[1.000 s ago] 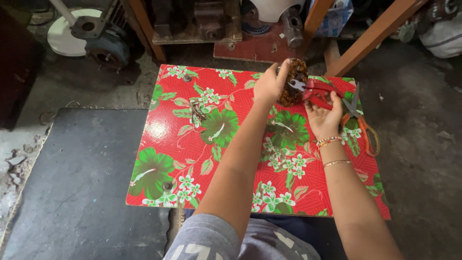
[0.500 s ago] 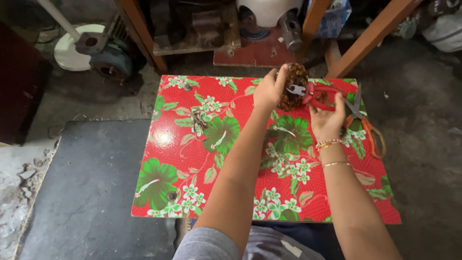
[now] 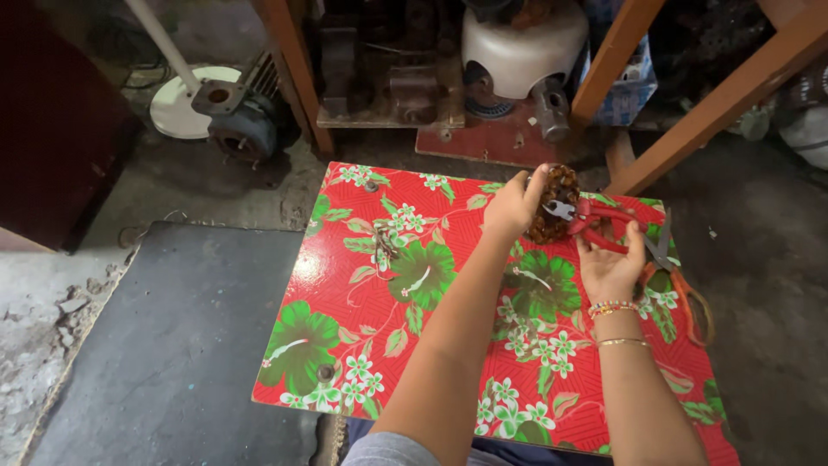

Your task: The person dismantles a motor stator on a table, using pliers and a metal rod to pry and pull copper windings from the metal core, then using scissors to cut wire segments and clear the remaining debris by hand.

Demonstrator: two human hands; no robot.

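Observation:
My left hand (image 3: 511,207) grips a brown, coppery wire coil (image 3: 556,203) and holds it upright at the far edge of the red floral table (image 3: 414,336). My right hand (image 3: 611,267) holds red-handled cutters (image 3: 595,223), whose metal jaws touch the coil's right side. Bracelets circle my right wrist. A pair of scissors with orange handles (image 3: 674,274) lies on the table just right of my right hand.
A grey mat (image 3: 172,345) covers the floor left of the table. Behind the table stand wooden legs (image 3: 293,73), a white plastic housing (image 3: 522,47), a red metal plate (image 3: 500,138) and a motor with a white disc (image 3: 220,108).
The camera view has shifted, so the table sits further right and lower in frame. Both hands keep the same hold on the coil and the cutters.

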